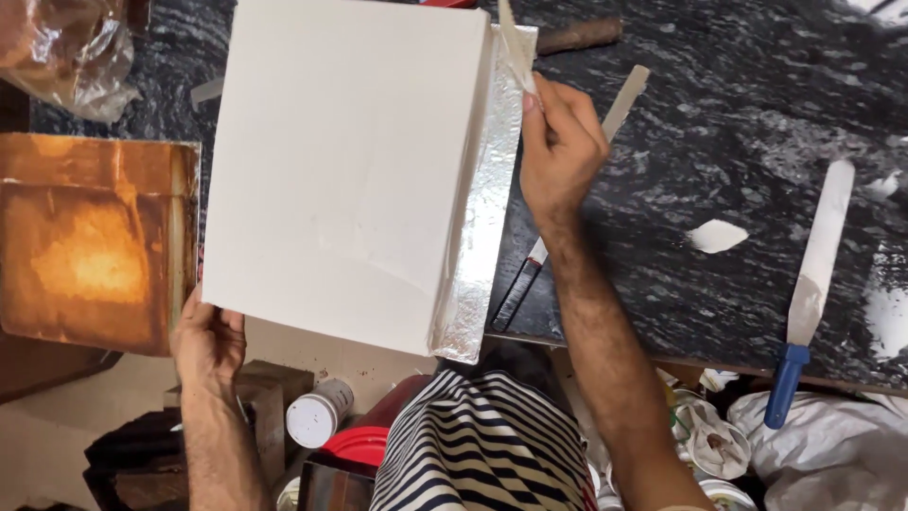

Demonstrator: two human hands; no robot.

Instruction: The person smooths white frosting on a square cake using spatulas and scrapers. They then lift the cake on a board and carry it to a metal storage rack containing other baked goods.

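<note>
A large white canvas (pixel 340 161) lies tilted over the front edge of a dark marbled counter (pixel 738 123). Its right side is covered with a silver foil strip (pixel 482 218). My left hand (pixel 206 343) holds the canvas by its lower left corner. My right hand (pixel 558 151) pinches a strip of tape or foil (pixel 516 43) that rises from the canvas's upper right corner.
An orange-brown painted canvas (pixel 90 246) sits at the left. A blue-handled palette knife (pixel 809 293) and a thinner knife (pixel 530 270) lie on the counter, with white paint smears (pixel 716 236). Paint pots (pixel 317 412) and rags (pixel 823 445) crowd the floor below.
</note>
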